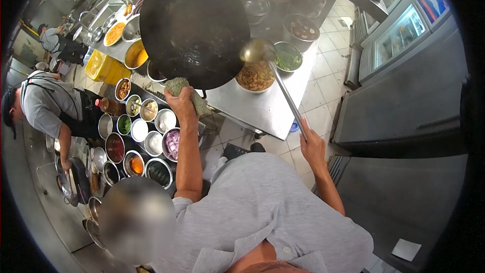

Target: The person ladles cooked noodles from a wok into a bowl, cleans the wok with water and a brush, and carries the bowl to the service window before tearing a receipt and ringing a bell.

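Observation:
My left hand [181, 105] is closed around a folded greenish cloth [178, 87] at the near edge of a large black wok [194, 25]. The wok is raised over the steel counter, tilted so that its dark, shiny inside shows. My right hand [312, 145] grips the long handle of a steel ladle [287, 88]. The ladle's bowl is beside the wok's right edge, above a bowl of brown sliced food [255, 78]. Whether the ladle touches the wok I cannot tell. Behind the ladle is a bowl of green vegetables [288, 57].
At left stand several seasoning bowls, among them chopped red onion [172, 144] and red sauce [115, 147]. A yellow bin [102, 66] is beyond them. A co-worker [50, 101] bends over a pan at far left. Fridges [404, 106] line the right side, and the counter edge [252, 127] is before me.

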The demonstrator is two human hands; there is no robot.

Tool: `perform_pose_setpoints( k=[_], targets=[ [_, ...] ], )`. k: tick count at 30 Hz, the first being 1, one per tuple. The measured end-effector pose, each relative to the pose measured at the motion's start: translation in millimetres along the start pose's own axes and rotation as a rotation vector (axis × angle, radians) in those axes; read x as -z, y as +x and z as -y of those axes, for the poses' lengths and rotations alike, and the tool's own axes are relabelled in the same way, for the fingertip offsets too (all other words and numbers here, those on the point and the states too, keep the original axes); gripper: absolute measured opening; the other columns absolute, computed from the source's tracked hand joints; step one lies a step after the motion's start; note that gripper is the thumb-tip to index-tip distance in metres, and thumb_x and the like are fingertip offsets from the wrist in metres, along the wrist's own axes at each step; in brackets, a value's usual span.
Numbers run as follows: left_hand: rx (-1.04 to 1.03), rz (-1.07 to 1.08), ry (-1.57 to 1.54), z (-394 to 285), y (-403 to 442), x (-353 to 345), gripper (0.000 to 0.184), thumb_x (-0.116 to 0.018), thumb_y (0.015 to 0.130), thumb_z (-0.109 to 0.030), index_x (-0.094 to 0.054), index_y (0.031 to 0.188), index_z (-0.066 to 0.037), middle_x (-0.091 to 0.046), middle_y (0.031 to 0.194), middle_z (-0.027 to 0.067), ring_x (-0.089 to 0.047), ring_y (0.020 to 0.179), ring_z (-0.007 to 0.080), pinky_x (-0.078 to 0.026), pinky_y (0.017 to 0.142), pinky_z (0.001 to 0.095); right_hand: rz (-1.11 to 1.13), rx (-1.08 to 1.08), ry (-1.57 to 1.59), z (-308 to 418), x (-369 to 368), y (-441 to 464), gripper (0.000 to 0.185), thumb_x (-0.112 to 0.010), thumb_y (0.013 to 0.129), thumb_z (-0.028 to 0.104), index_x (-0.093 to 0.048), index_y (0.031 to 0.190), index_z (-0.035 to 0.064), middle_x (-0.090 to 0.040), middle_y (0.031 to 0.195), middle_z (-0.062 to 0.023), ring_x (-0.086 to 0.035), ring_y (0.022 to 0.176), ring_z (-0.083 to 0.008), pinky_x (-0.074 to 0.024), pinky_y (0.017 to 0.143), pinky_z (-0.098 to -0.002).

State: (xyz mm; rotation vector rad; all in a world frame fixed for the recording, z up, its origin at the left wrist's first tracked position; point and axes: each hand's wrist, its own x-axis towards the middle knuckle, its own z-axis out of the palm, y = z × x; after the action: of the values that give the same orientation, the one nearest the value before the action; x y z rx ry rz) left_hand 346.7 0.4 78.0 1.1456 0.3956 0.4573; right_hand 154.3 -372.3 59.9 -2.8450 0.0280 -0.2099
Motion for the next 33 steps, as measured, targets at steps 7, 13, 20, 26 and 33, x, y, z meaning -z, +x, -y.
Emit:
perform_pose_setpoints(
  k=[7, 13, 20, 26, 33],
  targets=[
    [0.037, 0.003, -0.069, -6, -18, 5, 0.041, -0.062, 0.069, 0.001, -0.050, 0.108, 0.000, -0.055, 0.084, 0.0065, -0.057, 0.069, 0.0172, -0.049, 0.060, 0.0306, -0.035, -0.011, 0.079, 61, -40, 99, 0.077, -0.064, 0.086, 0.005, -0.034, 0.155, 0.0251, -0.062, 0.075, -0.0147, -0.064, 0.064, -0.0325, -0.0514, 0.057, -0.0456],
    [0.050, 0.024, -0.122, -8, -18, 6, 0.035, -0.059, 0.073, 0.000, -0.049, 0.107, -0.001, -0.057, 0.085, 0.0081, -0.059, 0.064, 0.0189, -0.052, 0.054, 0.0312, -0.012, 0.048, -0.192, 26, -57, 47, 0.078, -0.061, 0.086, 0.002, -0.035, 0.155, 0.0269, -0.058, 0.072, -0.0110, -0.062, 0.057, -0.0290, -0.0499, 0.049, -0.0413],
    [0.006, -0.067, -0.062, -6, 0, 0, 0.036, -0.062, 0.070, 0.002, -0.050, 0.104, -0.001, -0.056, 0.084, 0.0075, -0.057, 0.065, 0.0178, -0.049, 0.055, 0.0308, 0.082, -0.015, -0.122, -22, 17, -43, 0.070, -0.063, 0.086, -0.001, -0.044, 0.150, 0.0187, -0.053, 0.069, -0.0125, -0.057, 0.058, -0.0309, -0.0470, 0.056, -0.0440],
    [0.055, -0.120, -0.183, -8, -8, 18, 0.031, -0.062, 0.070, 0.002, -0.052, 0.099, -0.002, -0.057, 0.079, 0.0063, -0.058, 0.061, 0.0182, -0.049, 0.053, 0.0304, 0.042, -0.005, 0.332, -17, 17, -33, 0.074, -0.067, 0.084, 0.002, -0.039, 0.152, 0.0133, -0.068, 0.104, -0.0190, -0.069, 0.078, -0.0321, -0.0536, 0.067, -0.0386],
    [0.196, -0.096, -0.228, -3, -54, 68, 0.017, -0.060, 0.076, -0.008, -0.055, 0.092, -0.008, -0.056, 0.077, 0.0049, -0.060, 0.059, 0.0213, -0.053, 0.050, 0.0350, 0.197, 0.045, 0.721, 8, -2, 16, 0.065, -0.068, 0.085, 0.003, -0.043, 0.145, 0.0007, -0.068, 0.102, -0.0177, -0.062, 0.070, -0.0190, -0.0488, 0.065, -0.0293]
  ],
)
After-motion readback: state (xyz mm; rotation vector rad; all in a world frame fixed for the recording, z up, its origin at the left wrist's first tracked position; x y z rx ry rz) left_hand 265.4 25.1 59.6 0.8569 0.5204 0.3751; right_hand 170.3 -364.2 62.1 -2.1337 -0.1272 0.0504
